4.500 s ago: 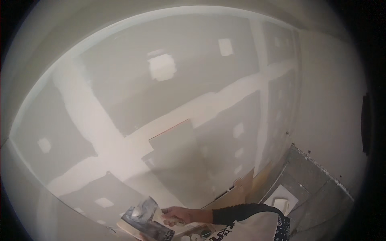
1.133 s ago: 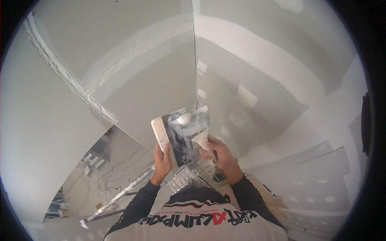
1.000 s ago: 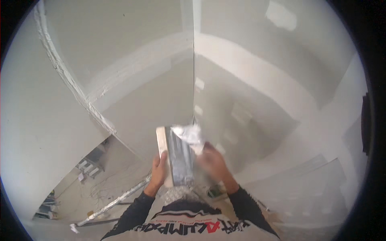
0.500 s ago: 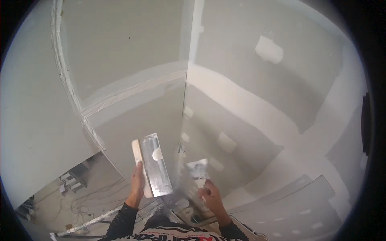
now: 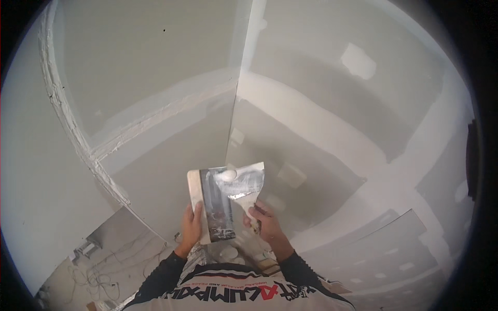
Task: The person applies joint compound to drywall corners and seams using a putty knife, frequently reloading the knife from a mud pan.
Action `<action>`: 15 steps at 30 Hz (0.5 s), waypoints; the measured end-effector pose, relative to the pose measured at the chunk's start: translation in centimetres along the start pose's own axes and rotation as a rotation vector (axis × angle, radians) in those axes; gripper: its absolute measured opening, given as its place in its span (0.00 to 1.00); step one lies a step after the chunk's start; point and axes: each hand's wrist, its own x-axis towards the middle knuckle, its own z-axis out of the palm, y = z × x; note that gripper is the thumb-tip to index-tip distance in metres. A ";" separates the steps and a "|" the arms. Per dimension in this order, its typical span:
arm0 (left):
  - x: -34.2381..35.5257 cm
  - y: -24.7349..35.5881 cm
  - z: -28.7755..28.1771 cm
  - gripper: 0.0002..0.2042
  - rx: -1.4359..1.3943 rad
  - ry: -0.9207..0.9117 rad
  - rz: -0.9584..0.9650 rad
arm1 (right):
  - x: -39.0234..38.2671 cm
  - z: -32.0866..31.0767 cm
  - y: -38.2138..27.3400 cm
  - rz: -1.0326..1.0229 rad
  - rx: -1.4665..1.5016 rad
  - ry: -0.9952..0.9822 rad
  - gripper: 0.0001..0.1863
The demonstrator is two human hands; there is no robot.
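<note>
My left hand (image 5: 190,228) grips a long metal mud pan (image 5: 212,205) smeared with white joint compound, held upright in front of my chest. My right hand (image 5: 265,224) holds a broad taping knife (image 5: 244,181) by its handle, its blade laid across the top of the pan with a dab of white compound on it. Both sit just below an inside corner (image 5: 236,103) where two grey drywall sheets meet, the seams covered with white compound bands.
White taped seams (image 5: 171,106) run across both walls, and a rough joint (image 5: 78,140) curves down the left. Below at left lies a floor with cables and debris (image 5: 98,259). A patch of compound (image 5: 358,59) marks the right wall.
The view swung from a flat wall to the corner. My right hand pulled the knife away from the pan half a second ago and now has brought it back across the pan's top.
</note>
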 end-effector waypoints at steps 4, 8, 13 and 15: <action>3.7 0.6 -0.4 0.28 -0.462 -0.139 -0.455 | 1.6 4.8 -2.5 -0.481 -0.912 0.029 0.21; 7.1 1.1 -1.4 0.30 -0.660 -0.252 -0.468 | 1.5 3.7 -1.0 -0.623 -1.819 0.053 0.37; 8.2 1.3 -2.3 0.31 -0.538 -0.210 -0.489 | 1.0 0.4 0.2 -0.655 -1.956 0.368 0.35; 8.8 1.6 -4.1 0.30 -0.538 -0.167 -0.554 | -0.1 -0.1 -0.8 -0.516 -1.736 0.422 0.32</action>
